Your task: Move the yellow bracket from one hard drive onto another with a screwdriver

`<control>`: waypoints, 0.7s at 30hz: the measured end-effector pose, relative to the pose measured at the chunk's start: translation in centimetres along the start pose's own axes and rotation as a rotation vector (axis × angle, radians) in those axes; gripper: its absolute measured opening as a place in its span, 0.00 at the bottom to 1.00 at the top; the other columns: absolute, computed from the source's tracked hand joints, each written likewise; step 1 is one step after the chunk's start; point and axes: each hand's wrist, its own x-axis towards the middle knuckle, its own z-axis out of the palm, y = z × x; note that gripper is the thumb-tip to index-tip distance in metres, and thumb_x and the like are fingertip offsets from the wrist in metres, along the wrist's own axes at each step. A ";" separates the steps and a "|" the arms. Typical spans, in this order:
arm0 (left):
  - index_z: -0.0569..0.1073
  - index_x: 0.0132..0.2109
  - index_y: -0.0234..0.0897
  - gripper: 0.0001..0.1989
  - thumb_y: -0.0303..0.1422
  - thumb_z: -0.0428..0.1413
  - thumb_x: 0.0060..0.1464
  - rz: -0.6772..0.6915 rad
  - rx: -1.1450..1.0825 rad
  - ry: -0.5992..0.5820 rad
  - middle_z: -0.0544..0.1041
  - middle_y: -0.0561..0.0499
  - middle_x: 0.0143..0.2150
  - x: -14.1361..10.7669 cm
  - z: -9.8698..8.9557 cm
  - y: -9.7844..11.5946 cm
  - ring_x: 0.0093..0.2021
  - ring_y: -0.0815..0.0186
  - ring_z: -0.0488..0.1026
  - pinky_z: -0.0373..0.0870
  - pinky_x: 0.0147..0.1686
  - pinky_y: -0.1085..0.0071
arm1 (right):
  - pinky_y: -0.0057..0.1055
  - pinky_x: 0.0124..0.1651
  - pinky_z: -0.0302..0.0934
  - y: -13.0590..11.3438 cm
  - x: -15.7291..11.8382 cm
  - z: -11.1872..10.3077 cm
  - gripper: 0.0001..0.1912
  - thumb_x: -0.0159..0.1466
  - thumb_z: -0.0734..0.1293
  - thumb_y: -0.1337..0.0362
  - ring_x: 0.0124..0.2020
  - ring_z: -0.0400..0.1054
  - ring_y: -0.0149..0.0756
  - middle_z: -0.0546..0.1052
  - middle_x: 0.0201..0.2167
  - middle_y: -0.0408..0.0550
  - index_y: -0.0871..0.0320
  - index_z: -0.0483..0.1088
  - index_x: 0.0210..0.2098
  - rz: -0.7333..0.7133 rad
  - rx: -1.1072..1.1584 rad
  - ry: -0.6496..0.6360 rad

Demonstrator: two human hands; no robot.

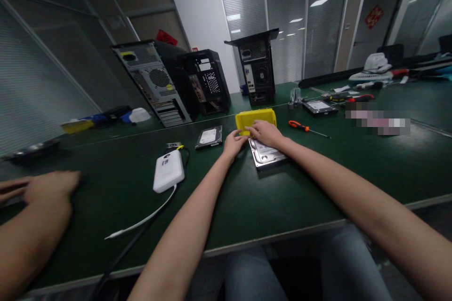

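Observation:
A yellow case (256, 116) stands on the green table, just beyond a silver hard drive (265, 154). My left hand (234, 143) is at the case's lower left edge, fingers bent; whether they grip it is too small to tell. Over the near part of the case and the far end of the drive lies my right hand (264, 132), its fingertips near those of my left hand. What the right fingers hold, if anything, is hidden. An orange-handled screwdriver (299, 126) rests right of the case, and a second hard drive (209, 137) lies to the left.
A white power bank (168, 170) with a cable is at the left. Computer cases (158, 80) stand at the back. Another drive (319, 106) and tools are at the back right. Another person's hand (52, 186) is at the far left. The table edge (275, 239) runs nearby.

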 end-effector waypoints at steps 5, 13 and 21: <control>0.67 0.52 0.28 0.26 0.29 0.61 0.44 0.010 -0.002 0.003 0.79 0.41 0.37 0.0 0.0 -0.1 0.37 0.61 0.76 0.68 0.40 0.69 | 0.27 0.40 0.55 0.0 -0.1 0.0 0.30 0.67 0.48 0.49 0.39 0.68 0.34 0.74 0.38 0.51 0.59 0.75 0.34 0.013 -0.007 -0.009; 0.68 0.51 0.27 0.26 0.31 0.61 0.44 0.028 -0.003 0.006 0.79 0.40 0.37 0.1 -0.3 -0.1 0.38 0.60 0.76 0.68 0.40 0.67 | 0.27 0.40 0.55 -0.1 0.0 -0.2 0.30 0.67 0.48 0.50 0.40 0.68 0.34 0.74 0.40 0.52 0.59 0.76 0.35 0.027 -0.007 -0.023; 0.69 0.49 0.28 0.28 0.33 0.64 0.39 0.040 -0.021 -0.001 0.79 0.41 0.36 0.2 -0.5 -0.3 0.37 0.59 0.76 0.69 0.40 0.67 | 0.27 0.41 0.55 -0.1 0.0 -0.3 0.31 0.67 0.47 0.49 0.41 0.68 0.34 0.74 0.40 0.53 0.60 0.76 0.36 0.025 0.001 -0.046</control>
